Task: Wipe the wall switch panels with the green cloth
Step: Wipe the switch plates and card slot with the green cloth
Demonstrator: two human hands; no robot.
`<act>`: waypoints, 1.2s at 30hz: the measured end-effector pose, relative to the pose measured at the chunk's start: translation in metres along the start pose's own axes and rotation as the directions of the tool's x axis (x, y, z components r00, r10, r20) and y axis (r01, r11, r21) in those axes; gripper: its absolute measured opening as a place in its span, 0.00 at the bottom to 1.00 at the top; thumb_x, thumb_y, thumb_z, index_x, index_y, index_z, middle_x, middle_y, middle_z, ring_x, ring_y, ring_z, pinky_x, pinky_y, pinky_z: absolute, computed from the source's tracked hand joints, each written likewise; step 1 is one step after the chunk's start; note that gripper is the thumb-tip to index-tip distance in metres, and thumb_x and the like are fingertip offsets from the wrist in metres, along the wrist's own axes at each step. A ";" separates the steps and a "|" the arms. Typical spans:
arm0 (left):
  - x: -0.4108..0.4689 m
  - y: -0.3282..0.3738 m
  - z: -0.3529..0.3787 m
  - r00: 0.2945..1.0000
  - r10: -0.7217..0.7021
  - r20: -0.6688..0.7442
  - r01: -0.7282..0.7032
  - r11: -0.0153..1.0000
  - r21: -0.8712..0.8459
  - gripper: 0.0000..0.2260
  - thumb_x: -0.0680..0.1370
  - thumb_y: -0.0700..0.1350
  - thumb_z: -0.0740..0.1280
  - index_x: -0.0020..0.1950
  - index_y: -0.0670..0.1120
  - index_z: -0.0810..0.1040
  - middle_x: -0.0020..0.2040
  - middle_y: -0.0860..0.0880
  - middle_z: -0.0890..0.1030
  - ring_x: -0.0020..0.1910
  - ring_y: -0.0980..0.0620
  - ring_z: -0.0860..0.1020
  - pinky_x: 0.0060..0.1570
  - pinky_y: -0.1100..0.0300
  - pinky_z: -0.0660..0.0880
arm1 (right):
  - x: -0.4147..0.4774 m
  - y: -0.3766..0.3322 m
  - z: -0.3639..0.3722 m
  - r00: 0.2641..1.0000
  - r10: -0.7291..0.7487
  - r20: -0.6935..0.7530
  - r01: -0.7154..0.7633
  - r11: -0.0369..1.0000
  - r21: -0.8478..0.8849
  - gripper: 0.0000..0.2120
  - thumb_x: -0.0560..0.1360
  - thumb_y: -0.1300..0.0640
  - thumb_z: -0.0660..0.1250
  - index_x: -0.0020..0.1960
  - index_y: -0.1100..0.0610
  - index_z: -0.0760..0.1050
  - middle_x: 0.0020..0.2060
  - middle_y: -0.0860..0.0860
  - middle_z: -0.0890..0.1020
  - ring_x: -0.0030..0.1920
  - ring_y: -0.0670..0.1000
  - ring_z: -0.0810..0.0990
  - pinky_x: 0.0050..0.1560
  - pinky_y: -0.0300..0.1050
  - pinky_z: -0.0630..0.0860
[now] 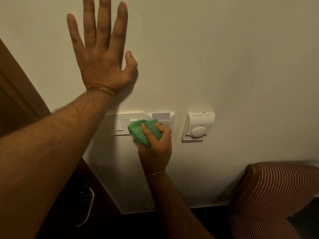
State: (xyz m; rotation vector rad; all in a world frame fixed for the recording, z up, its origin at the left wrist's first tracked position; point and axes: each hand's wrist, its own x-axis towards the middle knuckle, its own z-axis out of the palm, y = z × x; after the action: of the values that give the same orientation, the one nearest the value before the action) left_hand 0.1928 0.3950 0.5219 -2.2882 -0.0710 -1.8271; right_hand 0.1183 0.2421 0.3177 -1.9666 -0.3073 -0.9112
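My left forearm [51, 144] crosses the view; my left hand [103, 66] lies flat and open against the wall [224, 57]. My right hand [156, 149] has its grip closed around the green cloth [141, 130], pressing it where the switch panel [122, 124] meets the card holder [164, 118].

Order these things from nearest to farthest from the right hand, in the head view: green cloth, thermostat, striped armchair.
From the right hand:
1. green cloth, in its grip, over the switch panels.
2. thermostat, on the wall to its right.
3. striped armchair, low in the right corner.
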 end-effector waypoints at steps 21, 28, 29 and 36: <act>0.000 0.002 0.000 1.000 -0.005 0.004 0.005 1.000 0.006 0.33 0.83 0.56 0.62 0.85 0.44 0.64 0.81 0.34 0.68 0.80 0.29 0.66 0.75 0.22 0.58 | -0.011 0.006 0.009 0.998 0.058 -0.035 -0.056 0.997 0.062 0.27 0.62 0.65 0.88 0.59 0.54 0.88 0.60 0.64 0.82 0.60 0.66 0.84 0.53 0.61 0.86; -0.002 0.003 -0.003 0.999 -0.026 0.025 0.026 1.000 0.001 0.32 0.84 0.56 0.61 0.84 0.42 0.66 0.80 0.32 0.69 0.79 0.28 0.67 0.73 0.21 0.58 | -0.009 0.038 -0.010 0.981 0.110 -0.163 -0.091 0.989 0.116 0.24 0.67 0.66 0.85 0.60 0.51 0.87 0.65 0.58 0.78 0.64 0.61 0.82 0.62 0.55 0.84; -0.002 0.004 -0.004 0.999 -0.029 0.029 0.029 1.000 0.002 0.31 0.84 0.56 0.61 0.84 0.42 0.66 0.80 0.32 0.69 0.79 0.27 0.67 0.73 0.20 0.59 | -0.008 0.041 -0.012 0.966 0.177 -0.187 -0.146 0.975 0.167 0.26 0.67 0.67 0.85 0.61 0.50 0.86 0.66 0.58 0.76 0.66 0.60 0.81 0.67 0.51 0.82; -0.004 0.004 -0.004 0.999 -0.028 0.035 0.028 0.999 -0.020 0.31 0.83 0.55 0.62 0.84 0.41 0.68 0.80 0.32 0.69 0.78 0.26 0.68 0.73 0.20 0.59 | -0.005 0.029 -0.005 0.931 0.281 -0.232 -0.227 0.945 0.235 0.25 0.68 0.71 0.83 0.62 0.56 0.86 0.66 0.60 0.76 0.69 0.60 0.79 0.71 0.46 0.79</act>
State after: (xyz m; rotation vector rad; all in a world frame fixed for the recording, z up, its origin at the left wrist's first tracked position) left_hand 0.1885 0.3902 0.5188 -2.3453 -0.0905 -1.8096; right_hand 0.1276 0.2232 0.2971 -1.6272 0.0100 -0.9173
